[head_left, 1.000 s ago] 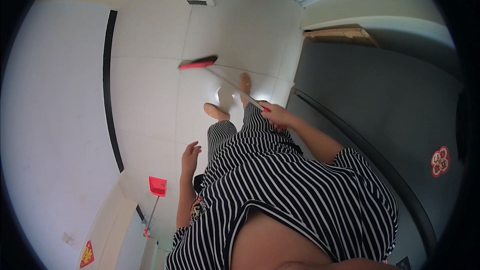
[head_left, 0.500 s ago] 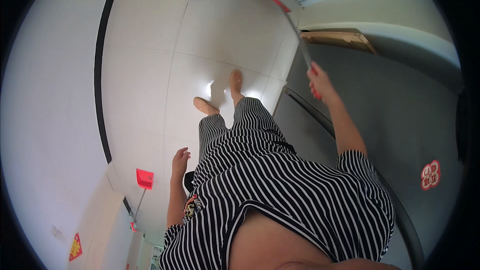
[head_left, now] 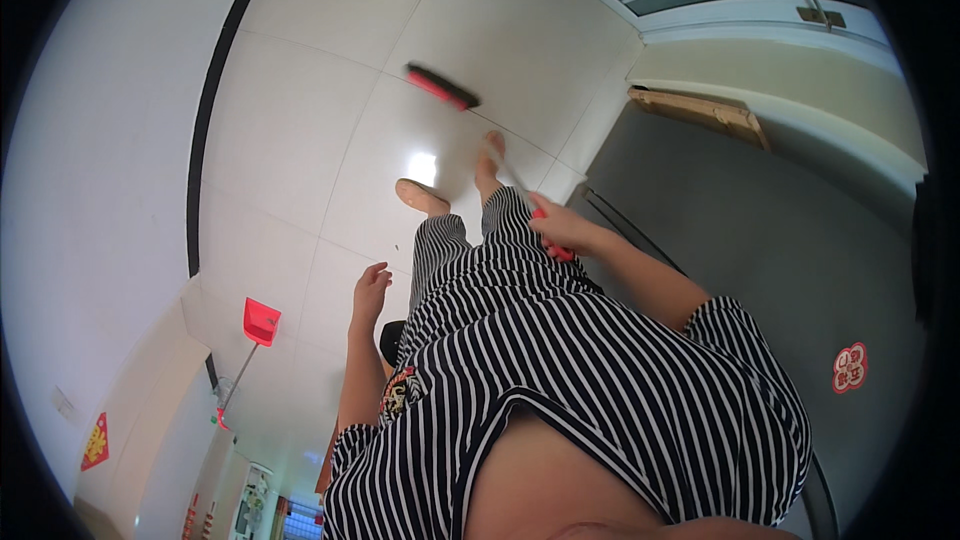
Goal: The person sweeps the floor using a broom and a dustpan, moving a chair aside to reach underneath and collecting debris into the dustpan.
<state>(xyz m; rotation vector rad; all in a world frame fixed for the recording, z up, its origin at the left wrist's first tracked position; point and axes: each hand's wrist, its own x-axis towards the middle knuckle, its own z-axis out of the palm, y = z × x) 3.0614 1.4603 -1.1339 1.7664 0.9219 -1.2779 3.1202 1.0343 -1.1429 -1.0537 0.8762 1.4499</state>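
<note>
- One broom point(head_left: 516, 178): red head point(head_left: 442, 88) with a dark strip of bristles along the far side, a thin pale pole, and a red grip point(head_left: 561, 254) at the near end. Blur softens the head and all but wipes out the stretch of pole just behind it.
- Right hand point(head_left: 563, 227): clamped on the grip, fingers wrapped around it, with red showing on both sides of the fist.
- From that hand the pole runs forward and to the left, passing over the right shoe point(head_left: 492, 147). The head is ahead and to the left of the hand, well apart from it, over the pale floor point(head_left: 270, 140); whether the bristles touch the tiles I cannot tell.
- Left hand point(head_left: 373, 290): fingers loosely bent and a little apart, gripping nothing, beside the striped trousers point(head_left: 440, 250). The head is ahead of it and to the right.
- Just ahead of the left hand, to its right, a dark speck point(head_left: 397, 247) on the floor.
- Left of the left hand and slightly behind it, a red dustpan point(head_left: 262, 322) with a long handle.
- Right of the right hand and behind it, a flower-shaped sticker point(head_left: 850, 368), red and white with characters, on a grey surface point(head_left: 740, 230).
- Far left of the left hand and behind it, a red diamond point(head_left: 95, 443) with yellow figuring, too small to make out.
</note>
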